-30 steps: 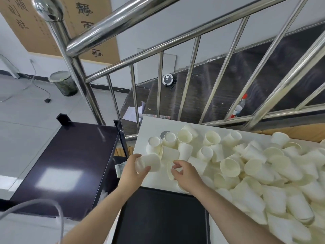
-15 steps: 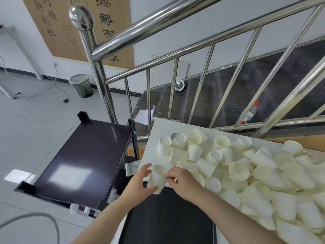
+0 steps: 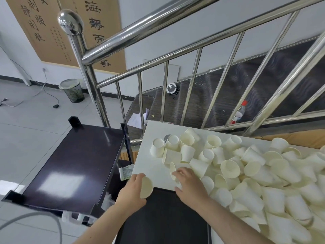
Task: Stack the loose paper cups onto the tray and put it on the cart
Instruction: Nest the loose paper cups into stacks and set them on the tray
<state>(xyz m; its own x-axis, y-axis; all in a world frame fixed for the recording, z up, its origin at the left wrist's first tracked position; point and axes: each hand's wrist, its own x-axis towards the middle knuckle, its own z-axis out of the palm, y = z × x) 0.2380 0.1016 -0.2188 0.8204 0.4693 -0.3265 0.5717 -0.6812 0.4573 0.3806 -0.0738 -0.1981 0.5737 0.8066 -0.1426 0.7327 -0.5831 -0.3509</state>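
Observation:
Several loose white paper cups (image 3: 228, 169) lie heaped on a white table (image 3: 149, 162). A black tray (image 3: 163, 219) rests at the table's near edge, below my hands. My left hand (image 3: 131, 190) holds a paper cup (image 3: 146, 187) over the tray's far left corner, the cup's mouth turned to the right. My right hand (image 3: 189, 184) reaches over the tray's far edge, its fingers on a cup lying on its side (image 3: 173, 170). The black cart (image 3: 70, 166) stands to the left of the table, its top shelf bare.
A steel stair railing (image 3: 158, 22) runs behind the table, with dark stairs beyond it. A waste bin (image 3: 72, 90) and cables lie on the tiled floor at far left. A plastic bottle (image 3: 238, 112) stands behind the rails. A grey hose (image 3: 35, 219) curves at lower left.
My hands, joined on one cup half a second ago, have come apart: the left keeps the cup and has drawn back over the tray, the right reaches to another cup.

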